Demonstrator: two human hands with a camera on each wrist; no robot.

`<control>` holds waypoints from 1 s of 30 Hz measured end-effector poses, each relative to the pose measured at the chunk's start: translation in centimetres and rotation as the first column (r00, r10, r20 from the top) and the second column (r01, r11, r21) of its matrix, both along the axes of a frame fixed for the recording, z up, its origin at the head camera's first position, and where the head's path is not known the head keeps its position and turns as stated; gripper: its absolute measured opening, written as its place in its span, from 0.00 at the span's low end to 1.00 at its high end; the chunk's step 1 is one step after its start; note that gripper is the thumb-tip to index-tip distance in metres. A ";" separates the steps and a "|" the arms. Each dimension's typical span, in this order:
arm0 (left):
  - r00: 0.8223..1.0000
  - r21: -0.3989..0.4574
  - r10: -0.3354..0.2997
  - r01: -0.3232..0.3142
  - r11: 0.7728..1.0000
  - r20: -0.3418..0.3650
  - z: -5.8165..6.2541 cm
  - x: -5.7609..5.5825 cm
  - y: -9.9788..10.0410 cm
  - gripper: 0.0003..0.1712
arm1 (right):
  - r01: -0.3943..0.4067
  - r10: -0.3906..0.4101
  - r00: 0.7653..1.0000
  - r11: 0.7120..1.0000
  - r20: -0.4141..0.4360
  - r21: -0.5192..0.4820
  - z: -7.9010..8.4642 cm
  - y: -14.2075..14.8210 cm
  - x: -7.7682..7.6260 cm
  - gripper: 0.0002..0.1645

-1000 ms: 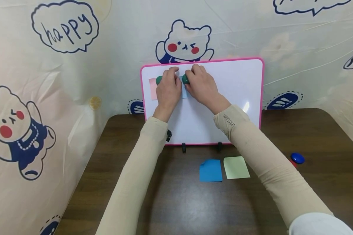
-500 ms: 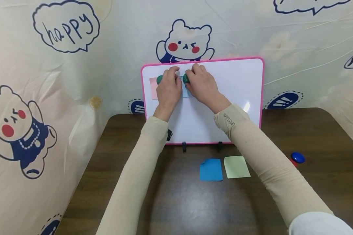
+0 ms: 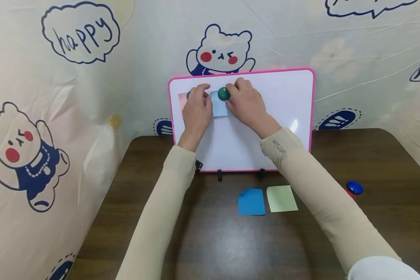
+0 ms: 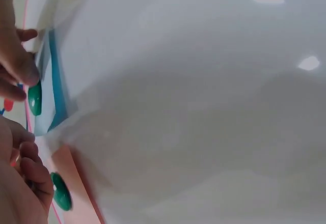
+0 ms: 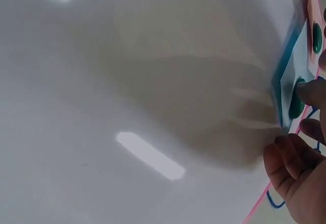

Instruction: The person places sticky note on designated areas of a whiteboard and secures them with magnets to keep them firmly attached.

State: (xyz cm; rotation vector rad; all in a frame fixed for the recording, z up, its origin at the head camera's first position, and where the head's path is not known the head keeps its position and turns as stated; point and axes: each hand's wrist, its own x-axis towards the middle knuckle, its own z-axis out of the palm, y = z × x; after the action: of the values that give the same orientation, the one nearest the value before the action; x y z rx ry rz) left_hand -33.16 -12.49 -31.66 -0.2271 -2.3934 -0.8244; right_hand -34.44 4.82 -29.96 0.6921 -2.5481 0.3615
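Observation:
A whiteboard (image 3: 245, 144) with a pink frame stands upright on the table. A light blue sticky note (image 3: 219, 107) lies against its upper part under a round green magnet (image 3: 224, 93). My right hand (image 3: 247, 103) is at that magnet's right edge; one digit touches it in the right wrist view, and the other fingers are loosely bent. To the left, my left hand (image 3: 197, 112) hovers before the board with relaxed fingers, holding nothing visible. Behind it, partly hidden, a pink sticky note (image 3: 182, 105) sits under another green magnet (image 4: 61, 191).
On the table (image 3: 210, 241) before the board lie a blue sticky note (image 3: 251, 202) and a pale green sticky note (image 3: 282, 198). A blue magnet (image 3: 355, 187) and a red piece (image 3: 350, 193) lie at the right. Black feet (image 3: 219, 175) support the board; a printed cloth (image 3: 283, 42) hangs behind.
My right hand has shifted right and loosened at the magnet. My left hand has moved slightly left and down, away from the light blue note, so more of the note and magnet shows.

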 end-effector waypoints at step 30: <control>0.587 -0.143 -0.339 0.623 0.769 0.736 -8.4 12.5 2.3 0.15 | 0.224 -0.095 0.776 0.966 0.624 -0.132 -7.5 21.6 14.2 0.26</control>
State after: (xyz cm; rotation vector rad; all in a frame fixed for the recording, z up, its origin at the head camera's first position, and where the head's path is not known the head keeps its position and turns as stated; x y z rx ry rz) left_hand -20.70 -10.17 -40.03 -0.9544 -3.2719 -0.7219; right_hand -20.20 26.45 -37.44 0.2946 -3.0868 0.8975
